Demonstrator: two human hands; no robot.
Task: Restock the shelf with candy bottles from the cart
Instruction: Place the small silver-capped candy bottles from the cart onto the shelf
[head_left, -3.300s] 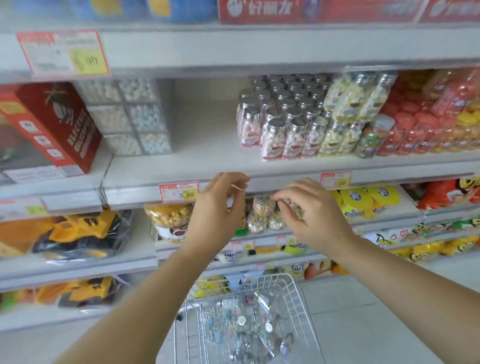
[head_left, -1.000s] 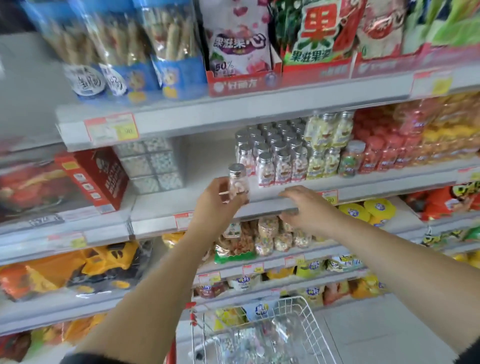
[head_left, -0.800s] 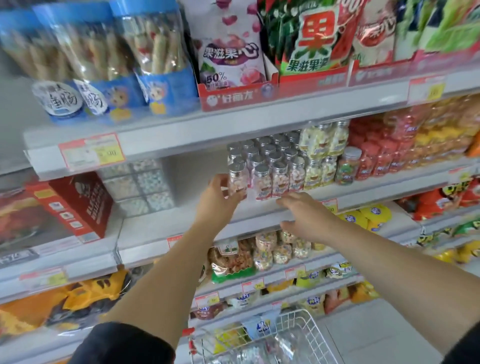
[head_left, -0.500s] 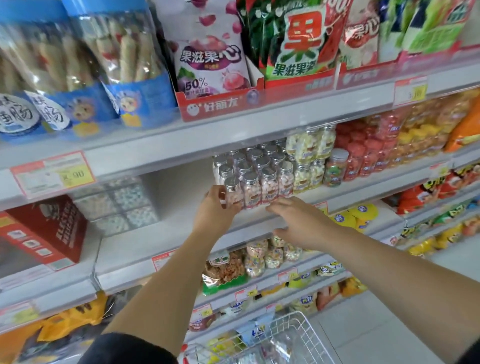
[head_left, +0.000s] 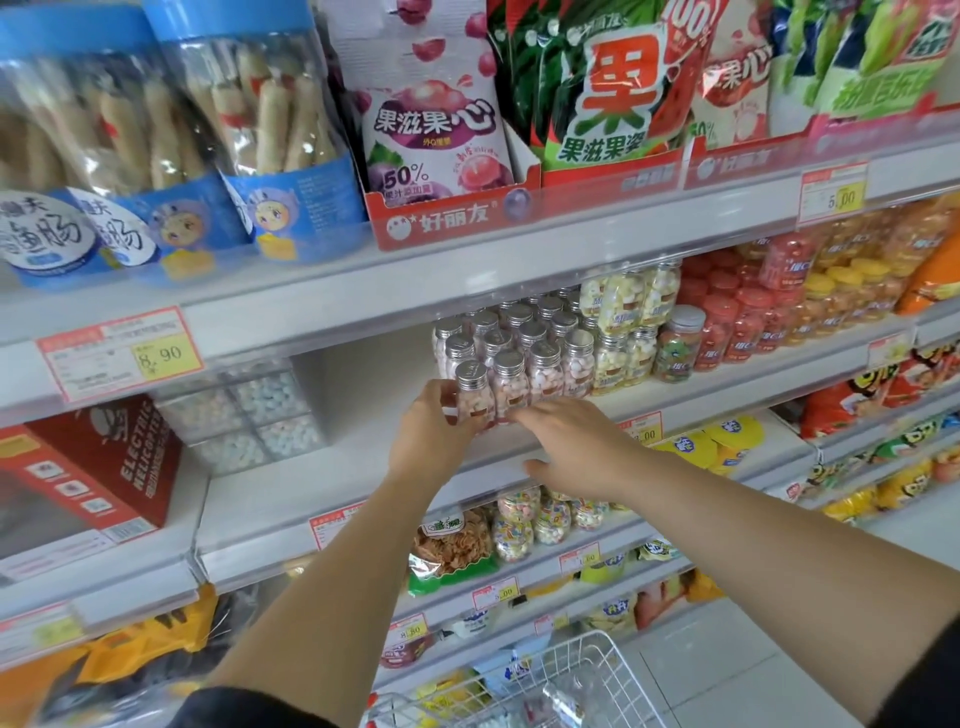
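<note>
Candy bottle, silver cap, pink-white sweets: upright at the front-left corner of the bottle block on the middle shelf, touching its right-hand neighbour. Left hand: fingers curled round the bottle's lower body (base hidden, so whether it is seated cannot be told). Right hand: fingers straight, laid flat by the front row's bases, holding nothing. Cart below, contents blurred. Hazard, as judged: the bottle is close to the shelf's front lip, and a careless release or a brushing wrist could tip these narrow bottles forward and off.
</note>
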